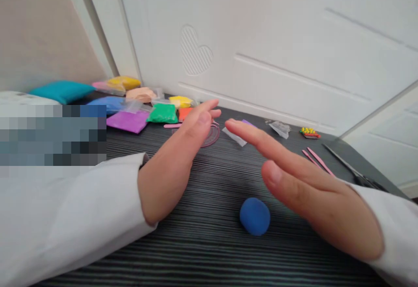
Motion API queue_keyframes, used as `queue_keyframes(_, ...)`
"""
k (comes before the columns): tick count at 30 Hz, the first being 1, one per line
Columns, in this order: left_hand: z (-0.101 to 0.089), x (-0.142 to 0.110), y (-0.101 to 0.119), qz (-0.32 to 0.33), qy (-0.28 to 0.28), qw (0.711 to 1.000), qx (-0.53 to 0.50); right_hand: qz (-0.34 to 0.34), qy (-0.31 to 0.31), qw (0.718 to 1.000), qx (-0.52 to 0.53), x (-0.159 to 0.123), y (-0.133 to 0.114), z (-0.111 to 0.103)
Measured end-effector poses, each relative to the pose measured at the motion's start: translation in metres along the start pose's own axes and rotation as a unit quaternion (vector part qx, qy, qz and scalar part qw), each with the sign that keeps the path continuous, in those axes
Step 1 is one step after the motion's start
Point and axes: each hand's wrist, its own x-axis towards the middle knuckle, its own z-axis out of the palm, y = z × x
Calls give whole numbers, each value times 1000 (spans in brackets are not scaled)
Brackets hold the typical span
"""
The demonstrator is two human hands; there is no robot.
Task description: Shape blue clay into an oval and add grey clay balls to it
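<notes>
Seeing on head cam: blue clay ball (254, 216) on dark striped table (209, 252), round, smooth-skinned, between our hands, closer under the right. Our left hand (170, 165) and right hand (313, 195) both open, fingers straight, palms facing, gripping nothing; neither seems to touch the ball. Beyond them, clay packets (127, 121), pink tweezers (318, 161), scissors (354, 173).
</notes>
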Motion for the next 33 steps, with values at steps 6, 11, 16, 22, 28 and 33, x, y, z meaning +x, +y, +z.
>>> queue_keyframes(6,-3,1,2,12,13,1000,26,-73,-88,978,-173,10,-6,30)
queue_keyframes(11,-4,-1,8,24,3,998,61,-61,-137,971,-186,9,-4,42)
queue_keyframes(16,-5,3,13,11,-9,995,101,-50,-132,973,-183,6,-2,47)
queue_keyframes(22,2,5,19,-28,39,994,99,-46,-106,983,-140,3,1,47)
queue_keyframes(28,1,6,14,-65,45,997,0,-23,-91,995,-24,-2,2,15)
queue_keyframes(33,1,11,12,-71,54,996,-3,-50,-24,992,-113,-3,-1,15)
